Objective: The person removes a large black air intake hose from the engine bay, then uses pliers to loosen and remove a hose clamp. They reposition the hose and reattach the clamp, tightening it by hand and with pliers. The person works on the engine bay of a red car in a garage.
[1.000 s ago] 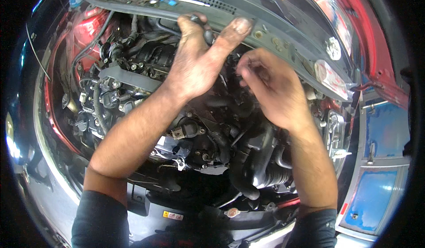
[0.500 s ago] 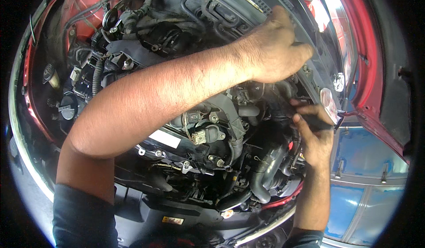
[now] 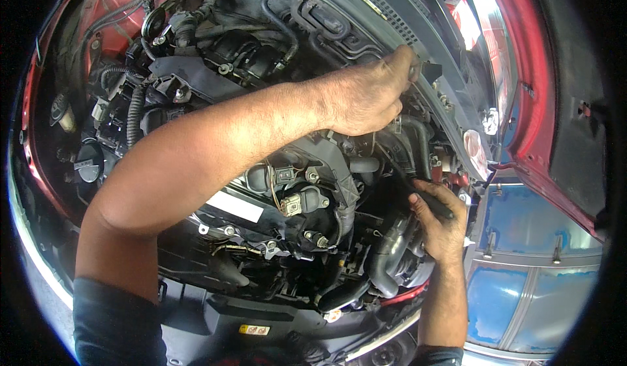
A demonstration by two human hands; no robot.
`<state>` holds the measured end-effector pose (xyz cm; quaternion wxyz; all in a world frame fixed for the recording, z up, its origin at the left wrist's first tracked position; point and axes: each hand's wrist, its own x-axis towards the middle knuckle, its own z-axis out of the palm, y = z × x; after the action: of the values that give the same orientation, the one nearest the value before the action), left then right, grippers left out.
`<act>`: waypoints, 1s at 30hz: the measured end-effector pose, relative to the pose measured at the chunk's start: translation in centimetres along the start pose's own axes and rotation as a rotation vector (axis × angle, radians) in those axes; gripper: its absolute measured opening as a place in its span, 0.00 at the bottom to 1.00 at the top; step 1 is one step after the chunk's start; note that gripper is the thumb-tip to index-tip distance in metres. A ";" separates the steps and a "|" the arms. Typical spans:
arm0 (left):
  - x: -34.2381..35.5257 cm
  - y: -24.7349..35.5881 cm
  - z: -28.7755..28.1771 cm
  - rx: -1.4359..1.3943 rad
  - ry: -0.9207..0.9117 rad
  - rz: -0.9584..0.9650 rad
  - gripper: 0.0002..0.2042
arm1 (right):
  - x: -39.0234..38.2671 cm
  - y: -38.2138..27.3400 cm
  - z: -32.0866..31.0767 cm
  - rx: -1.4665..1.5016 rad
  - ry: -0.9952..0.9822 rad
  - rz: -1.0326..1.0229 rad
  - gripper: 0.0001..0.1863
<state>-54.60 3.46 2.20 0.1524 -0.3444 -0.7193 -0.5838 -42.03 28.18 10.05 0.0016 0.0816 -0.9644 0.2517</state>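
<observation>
My left hand (image 3: 375,95) reaches across the engine to the rear, beside the grey cowl edge, fingers curled round a small dark object I cannot make out. Lower right, my right hand (image 3: 439,225) grips a long black piece (image 3: 444,206), perhaps a hose or handle, angled toward the engine's rear. Black hoses (image 3: 421,144) run between my hands. Below my left forearm are a coil unit with a pale connector (image 3: 292,204) and a white label (image 3: 232,206). A bent intake pipe (image 3: 385,261) lies just left of my right forearm.
The red inner wing (image 3: 117,7) is at top left, the vented cowl (image 3: 385,7) across the top right. A red body edge and dark hood (image 3: 575,105) stand at right, above a blue metal cabinet (image 3: 503,222). The black front panel (image 3: 215,317) runs along the bottom.
The view has swung, shifting the engine bay. My left hand has come slightly down and left from the upper cowl. My right hand has moved lower and now grips the black piece.
</observation>
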 end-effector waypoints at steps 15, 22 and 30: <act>-0.5 0.5 -1.4 0.153 0.093 -0.025 0.17 | -0.1 -0.5 0.4 -0.006 -0.092 0.093 0.16; -0.6 0.6 -1.2 0.151 0.089 -0.032 0.15 | 0.2 -0.7 0.7 0.055 -0.066 0.072 0.16; -0.5 0.0 -0.9 0.182 0.133 -0.013 0.16 | 0.4 -0.7 0.5 0.037 -0.066 0.091 0.16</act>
<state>-54.38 2.48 2.11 0.2264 -0.2851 -0.7598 -0.5387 -42.29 27.22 9.95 -0.0434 0.0459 -0.9618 0.2662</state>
